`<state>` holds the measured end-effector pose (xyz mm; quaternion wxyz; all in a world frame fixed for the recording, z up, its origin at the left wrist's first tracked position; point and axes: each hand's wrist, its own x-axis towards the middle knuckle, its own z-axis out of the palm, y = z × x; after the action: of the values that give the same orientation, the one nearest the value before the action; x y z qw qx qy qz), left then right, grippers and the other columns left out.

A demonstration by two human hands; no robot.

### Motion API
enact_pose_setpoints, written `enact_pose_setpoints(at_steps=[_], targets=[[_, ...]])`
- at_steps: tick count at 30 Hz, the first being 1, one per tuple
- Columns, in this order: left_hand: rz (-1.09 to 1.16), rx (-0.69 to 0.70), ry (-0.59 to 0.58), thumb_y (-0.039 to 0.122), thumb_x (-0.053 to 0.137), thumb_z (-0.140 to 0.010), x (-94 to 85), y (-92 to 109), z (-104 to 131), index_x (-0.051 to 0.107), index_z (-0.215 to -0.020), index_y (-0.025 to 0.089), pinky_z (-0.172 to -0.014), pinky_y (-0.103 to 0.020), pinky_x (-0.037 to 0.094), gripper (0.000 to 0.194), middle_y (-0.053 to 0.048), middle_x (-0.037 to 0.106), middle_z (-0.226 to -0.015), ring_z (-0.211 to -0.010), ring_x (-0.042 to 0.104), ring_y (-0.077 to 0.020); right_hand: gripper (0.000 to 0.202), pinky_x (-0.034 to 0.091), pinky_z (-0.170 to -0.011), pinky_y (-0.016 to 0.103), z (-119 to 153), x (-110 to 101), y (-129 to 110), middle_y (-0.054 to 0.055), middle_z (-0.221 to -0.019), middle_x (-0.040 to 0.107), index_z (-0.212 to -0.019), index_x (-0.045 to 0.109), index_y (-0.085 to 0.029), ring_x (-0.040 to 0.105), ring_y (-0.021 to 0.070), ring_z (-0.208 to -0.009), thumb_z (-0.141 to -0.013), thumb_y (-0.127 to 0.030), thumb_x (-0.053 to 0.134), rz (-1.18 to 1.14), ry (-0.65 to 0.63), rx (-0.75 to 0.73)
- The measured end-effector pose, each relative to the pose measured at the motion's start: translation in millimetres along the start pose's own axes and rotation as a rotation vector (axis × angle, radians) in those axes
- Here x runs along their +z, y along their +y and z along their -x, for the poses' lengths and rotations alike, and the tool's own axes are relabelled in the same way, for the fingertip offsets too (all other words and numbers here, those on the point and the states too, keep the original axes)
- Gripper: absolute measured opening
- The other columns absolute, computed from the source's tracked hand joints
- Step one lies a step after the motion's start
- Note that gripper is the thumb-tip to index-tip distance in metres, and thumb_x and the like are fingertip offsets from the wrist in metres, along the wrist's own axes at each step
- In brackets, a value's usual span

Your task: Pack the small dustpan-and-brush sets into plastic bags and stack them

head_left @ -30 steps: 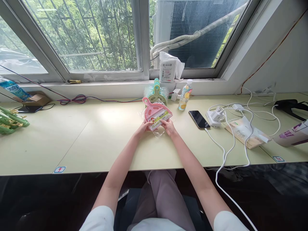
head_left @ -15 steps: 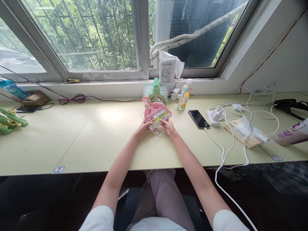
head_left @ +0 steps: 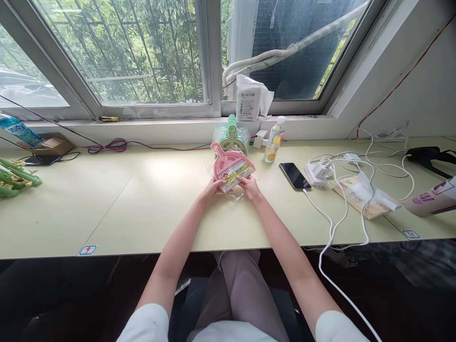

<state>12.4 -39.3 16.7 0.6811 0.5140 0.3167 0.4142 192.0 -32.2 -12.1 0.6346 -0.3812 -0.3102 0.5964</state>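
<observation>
Between my hands is a pink dustpan and brush set (head_left: 228,163) in a clear plastic wrapper with a yellow label, its handle pointing away from me. My left hand (head_left: 213,188) is closed on the lower left edge of the pack. At its lower right edge, my right hand (head_left: 250,187) grips the pack with the thumb on the front. Just behind it stand several green dustpan sets (head_left: 232,132) in clear wrap, lined up against the wall below the window. The loose end of the wrapper hangs below the label.
Right of my hands are a drink bottle (head_left: 274,139), a phone (head_left: 295,176), a charger block (head_left: 318,171) with white cables and a tissue pack (head_left: 366,194). Bundled wires (head_left: 114,146) run along the back. Green stems (head_left: 17,178) lie at the table's (head_left: 149,223) far left.
Almost nothing differs. Both hands keep hold of the pink dustpan set in the same place, and the view has shifted very slightly.
</observation>
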Motion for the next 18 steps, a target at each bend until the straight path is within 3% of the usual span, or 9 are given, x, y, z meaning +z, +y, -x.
enact_pose_setpoints(at_steps=[4, 18], targets=[[0.006, 0.015, -0.007, 0.022, 0.064, -0.073, -1.4, 0.6, 0.2, 0.038, -0.138, 0.019, -0.079, -0.045, 0.059, 0.070, -0.012, 0.064, -0.120, -0.087, 0.069, -0.0237, 0.016, 0.058, -0.089, 0.031, -0.2, -1.0, -3.7, 0.003, -0.093, 0.074, -0.087, 0.063, -0.017, 0.070, 0.0160, -0.088, -0.073, -0.013, 0.070, 0.006, -0.034, 0.014], [-0.008, 0.002, -0.002, 0.022, 0.061, -0.075, -1.3, 4.3, 1.0, 0.035, -0.139, 0.022, -0.075, -0.041, 0.060, 0.069, -0.012, 0.060, -0.128, -0.079, 0.070, -0.0203, 0.012, 0.058, -0.086, 0.030, -0.8, -2.7, -3.7, 0.002, -0.087, 0.075, -0.085, 0.063, -0.018, 0.071, 0.0151, -0.082, -0.075, -0.014, 0.069, 0.004, -0.021, 0.018]])
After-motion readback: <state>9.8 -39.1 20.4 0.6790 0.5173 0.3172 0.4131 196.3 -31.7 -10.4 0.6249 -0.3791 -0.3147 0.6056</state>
